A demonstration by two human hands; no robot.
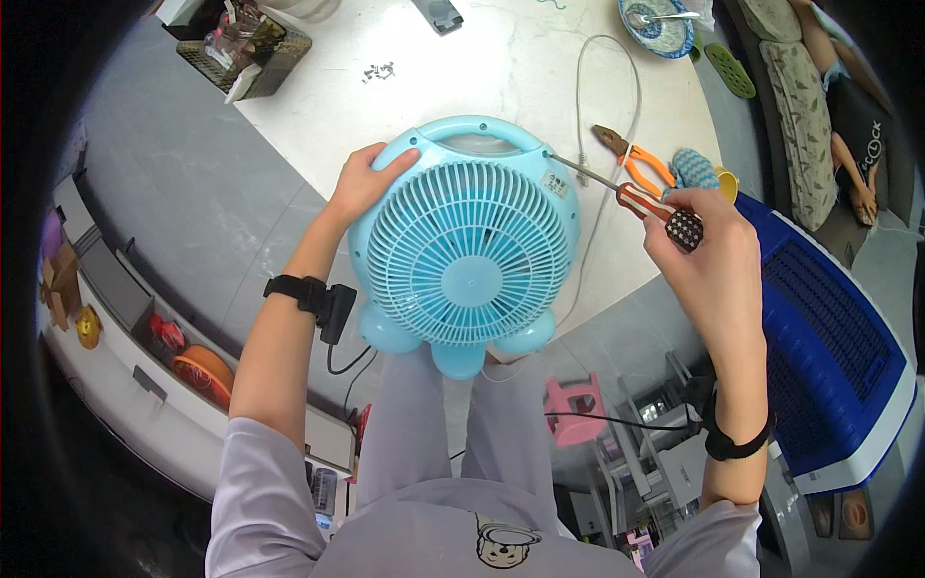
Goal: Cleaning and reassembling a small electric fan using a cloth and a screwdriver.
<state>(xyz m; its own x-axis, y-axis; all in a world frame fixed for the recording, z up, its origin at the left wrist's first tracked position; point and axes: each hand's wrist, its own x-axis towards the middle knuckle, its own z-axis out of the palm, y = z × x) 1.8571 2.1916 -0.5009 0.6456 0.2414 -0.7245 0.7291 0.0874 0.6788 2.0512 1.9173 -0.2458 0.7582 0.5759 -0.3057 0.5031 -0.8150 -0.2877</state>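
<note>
A light-blue plastic electric fan [472, 282] rests at the table's near edge, its round grille facing me and its base lobes overhanging my legs. My left hand [368, 180] grips the housing's upper left rim, thumb on top. In my right hand [712, 238] is a screwdriver [639, 202] with a stars-and-stripes handle. Its shaft slants up and left, the tip at a screw hole beside the right end of the fan's carrying handle [483, 128]. Whether the tip sits inside the hole cannot be told. Several loose screws [379, 72] lie beyond the fan.
Orange-handled pliers [636, 159] and a white cable [578, 87] lie right of the fan. Farther off are a blue patterned bowl [657, 36], a basket [246, 58] and a dark flat object [439, 16]. A blue-and-white crate-like object [831, 325] stands right; a person [853, 137] is on the sofa.
</note>
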